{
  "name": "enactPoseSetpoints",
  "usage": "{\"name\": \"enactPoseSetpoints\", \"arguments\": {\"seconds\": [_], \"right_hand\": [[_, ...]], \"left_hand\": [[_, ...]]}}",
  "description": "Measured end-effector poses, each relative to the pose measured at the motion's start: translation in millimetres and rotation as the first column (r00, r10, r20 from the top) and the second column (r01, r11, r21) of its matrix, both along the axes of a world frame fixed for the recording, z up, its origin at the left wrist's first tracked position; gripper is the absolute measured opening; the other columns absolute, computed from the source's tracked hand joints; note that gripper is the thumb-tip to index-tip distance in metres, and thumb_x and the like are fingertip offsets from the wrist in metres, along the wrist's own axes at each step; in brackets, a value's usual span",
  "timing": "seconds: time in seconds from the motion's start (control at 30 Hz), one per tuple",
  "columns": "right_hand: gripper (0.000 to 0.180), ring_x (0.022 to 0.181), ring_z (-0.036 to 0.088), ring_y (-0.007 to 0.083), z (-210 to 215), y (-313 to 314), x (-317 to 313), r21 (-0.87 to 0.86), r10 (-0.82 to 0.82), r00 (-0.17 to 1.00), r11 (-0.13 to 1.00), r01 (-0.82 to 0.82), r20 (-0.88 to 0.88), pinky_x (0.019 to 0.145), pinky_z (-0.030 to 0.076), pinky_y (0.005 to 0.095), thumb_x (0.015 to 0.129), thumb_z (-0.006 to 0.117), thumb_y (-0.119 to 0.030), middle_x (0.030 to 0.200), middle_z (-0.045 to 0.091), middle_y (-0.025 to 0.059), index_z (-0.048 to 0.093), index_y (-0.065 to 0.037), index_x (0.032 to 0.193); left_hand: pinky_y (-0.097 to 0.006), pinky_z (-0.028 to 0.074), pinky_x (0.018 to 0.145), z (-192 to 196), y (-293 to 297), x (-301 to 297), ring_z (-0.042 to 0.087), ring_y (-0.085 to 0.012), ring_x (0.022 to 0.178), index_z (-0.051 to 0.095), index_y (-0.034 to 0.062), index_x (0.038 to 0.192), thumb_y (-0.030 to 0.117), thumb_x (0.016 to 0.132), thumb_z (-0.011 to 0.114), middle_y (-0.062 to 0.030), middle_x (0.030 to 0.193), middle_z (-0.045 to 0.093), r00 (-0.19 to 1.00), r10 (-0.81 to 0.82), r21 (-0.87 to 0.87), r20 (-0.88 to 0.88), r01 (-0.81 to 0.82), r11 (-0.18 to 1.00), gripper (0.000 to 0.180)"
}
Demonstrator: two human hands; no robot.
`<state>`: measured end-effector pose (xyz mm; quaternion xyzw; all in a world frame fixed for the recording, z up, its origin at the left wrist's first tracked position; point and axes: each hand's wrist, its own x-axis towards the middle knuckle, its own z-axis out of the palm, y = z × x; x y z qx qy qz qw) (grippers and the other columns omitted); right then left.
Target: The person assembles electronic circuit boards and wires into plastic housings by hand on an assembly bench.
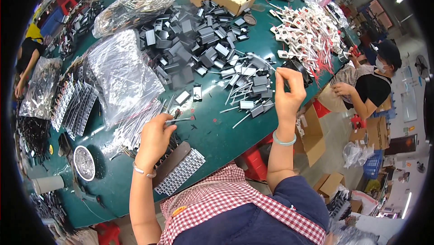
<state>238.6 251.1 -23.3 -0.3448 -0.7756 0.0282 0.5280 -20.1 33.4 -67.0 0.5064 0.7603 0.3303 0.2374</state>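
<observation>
While the lens's dark rim swallows its far ends, the green table [217, 141] fills the middle here! Two co-workers in view: the right-hand person [373, 80] shows well, the left-hand person [28, 62] is cut down to an arm and part of a body. Four big clear bags or so, contents blurred by creased plastic, the nearest bag [122, 71] lying over a bundle of rods [135, 129]. The heap of grey housings [185, 37] overlaps too much to count. Now the hands: the right hand [289, 92], out over rod-bearing housings [260, 82], pinches finger and thumb nearly together on one thin pale rod [267, 64], its far end lost in the clutter. The left hand [156, 137] curls closed on a slim silver rod [183, 119], possibly more, its palm hidden. Two loose housings [182, 97] sit just beyond it.
</observation>
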Motion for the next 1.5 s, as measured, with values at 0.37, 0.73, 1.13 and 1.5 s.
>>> {"name": "enactPoseSetpoints", "arguments": {"seconds": [0.37,0.73,1.13,1.5], "right_hand": [[0.012,0.086,0.06,0.026,-80.6,13.4,-9.2,-0.08,0.009,0.917,0.996,0.025,0.398,0.075,0.048,0.0374,0.074,0.073,-0.008,0.089,0.064,0.0051,0.065,-0.006,0.083],[0.042,0.097,0.062,0.0332,-63.8,103.9,-84.3,-0.315,0.124,0.775,0.944,0.101,0.62,0.084,0.05,0.0419,0.072,0.079,-0.026,0.099,0.065,0.0128,0.066,-0.004,0.105],[0.043,0.085,0.061,0.0196,-75.9,79.8,-81.1,-0.609,0.302,0.953,0.76,-0.226,0.022,0.075,0.052,0.0305,0.067,0.073,0.004,0.095,0.058,0.0088,0.058,-0.003,0.108],[0.025,0.086,0.062,0.023,-47.1,6.6,-70.0,-0.364,0.47,0.881,0.813,-0.454,-0.048,0.078,0.049,0.0317,0.069,0.072,0.005,0.092,0.063,0.0093,0.065,-0.001,0.093]], "left_hand": [[-0.046,0.049,0.069,-44.1,27.8,0.7,0.061,-0.0388,0.079,0.06,0.001,0.089,0.005,0.08,0.064,-0.0178,0.085,0.061,0.866,-0.265,-0.185,-0.425,0.204,0.961,0.011],[-0.041,0.048,0.074,30.1,23.9,8.6,0.061,-0.0343,0.086,0.059,0.0013,0.083,0.001,0.078,0.065,-0.016,0.089,0.063,0.947,-0.036,0.26,-0.319,0.124,0.958,0.009],[-0.028,0.046,0.06,43.4,-7.7,14.5,0.055,-0.0123,0.063,0.061,-0.001,0.104,0.001,0.091,0.056,-0.0082,0.078,0.062,0.927,0.138,0.166,0.349,-0.206,0.964,0.014],[-0.022,0.036,0.057,48.0,-8.1,21.6,0.045,-0.0054,0.064,0.069,-0.0011,0.103,0.011,0.095,0.058,0.0006,0.073,0.059,0.903,0.112,0.152,0.416,-0.191,0.97,0.018]]}}
